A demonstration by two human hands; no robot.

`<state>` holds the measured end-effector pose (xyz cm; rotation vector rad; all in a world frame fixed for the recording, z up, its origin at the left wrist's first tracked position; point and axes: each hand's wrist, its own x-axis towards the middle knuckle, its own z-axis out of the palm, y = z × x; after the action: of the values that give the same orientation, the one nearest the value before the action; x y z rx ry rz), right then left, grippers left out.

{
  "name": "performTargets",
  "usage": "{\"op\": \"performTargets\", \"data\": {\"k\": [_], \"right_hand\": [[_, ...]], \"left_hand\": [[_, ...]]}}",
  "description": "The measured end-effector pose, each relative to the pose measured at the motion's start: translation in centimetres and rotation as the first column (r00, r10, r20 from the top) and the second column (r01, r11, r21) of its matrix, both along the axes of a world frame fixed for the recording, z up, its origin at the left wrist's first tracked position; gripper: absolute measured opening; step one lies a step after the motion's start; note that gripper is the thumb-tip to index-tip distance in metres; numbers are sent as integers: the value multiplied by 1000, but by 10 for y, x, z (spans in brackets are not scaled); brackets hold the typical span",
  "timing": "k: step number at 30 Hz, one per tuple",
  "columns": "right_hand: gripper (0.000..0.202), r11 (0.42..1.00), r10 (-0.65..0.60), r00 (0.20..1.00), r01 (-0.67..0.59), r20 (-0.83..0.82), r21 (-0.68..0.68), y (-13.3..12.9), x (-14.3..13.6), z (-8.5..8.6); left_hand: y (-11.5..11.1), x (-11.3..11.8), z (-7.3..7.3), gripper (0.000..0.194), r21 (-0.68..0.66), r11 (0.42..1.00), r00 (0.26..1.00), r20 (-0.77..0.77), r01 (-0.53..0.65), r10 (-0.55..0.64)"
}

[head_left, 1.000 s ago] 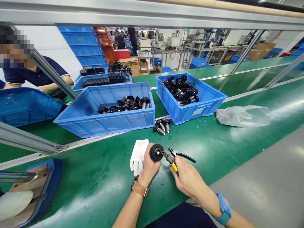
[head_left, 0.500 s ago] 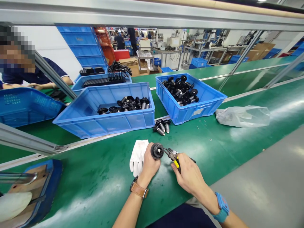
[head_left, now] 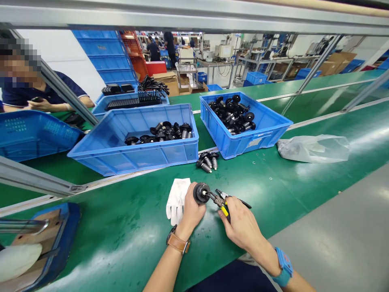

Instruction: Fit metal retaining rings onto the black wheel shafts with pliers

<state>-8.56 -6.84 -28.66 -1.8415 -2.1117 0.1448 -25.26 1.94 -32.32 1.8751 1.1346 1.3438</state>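
Two hands busy. Left hand wraps round black disc-shaped motor part, fingers closed, hub facing right. Right hand squeezes yellow-handled black pliers, tips at hub. Advice: keep part steady, tips square, gentle squeeze. White cloth glove just left of hand. Beyond: three loose black parts, blue plastic bins.

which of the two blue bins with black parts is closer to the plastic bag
The smaller right-hand bin, heaped with black parts; the plastic bag lies just beside its right corner. The wider bin sits further left.
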Motion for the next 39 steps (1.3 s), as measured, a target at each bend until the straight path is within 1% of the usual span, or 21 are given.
{"op": "performTargets", "data": {"k": [4, 11, 14, 19, 23, 29, 33, 36, 39], "right_hand": [[14, 1000, -6, 1000, 6, 13, -25, -1, -1, 1], [8, 1000, -24, 991, 24, 130, -3, 0, 0, 5], [8, 1000, -28, 987, 29, 155, -2, 0, 0, 5], [18, 999, -40, 984, 45, 173, -22, -1, -1, 1], [29, 997, -53, 987, 61, 150, -49, 0, -2, -2], [38, 995, -55, 995, 62, 86, -83, 5, -4, -4], [43, 996, -45, 996, 51, 72, -78, 9, -2, -10], [38, 996, -37, 998, 41, 51, -75, 9, 1, -16], [18, 999, 8, 999, -9, -33, -37, 5, 3, -16]], "left_hand": [[0, 0, -1, 34, 2, 1000, 1000, -1, 1, -1], [0, 0, -1, 34, 1, 1000, 1000, -5, 5, -5], [0, 0, -2, 35, 8, 1000, 1000, -4, 7, -7], [0, 0, -5, 37, 18, 1000, 1000, 10, 7, -7], [0, 0, -6, 39, 23, 1000, 999, 37, 13, -14], [0, -1, -7, 34, 14, 1000, 999, 45, 2, -2], [3, -2, -10, 34, 12, 1000, 999, 35, -19, 19], [4, -1, -11, 32, 26, 999, 999, 34, -27, 26], [3, 0, -7, 28, 15, 1000, 999, 36, 0, 0]]}}
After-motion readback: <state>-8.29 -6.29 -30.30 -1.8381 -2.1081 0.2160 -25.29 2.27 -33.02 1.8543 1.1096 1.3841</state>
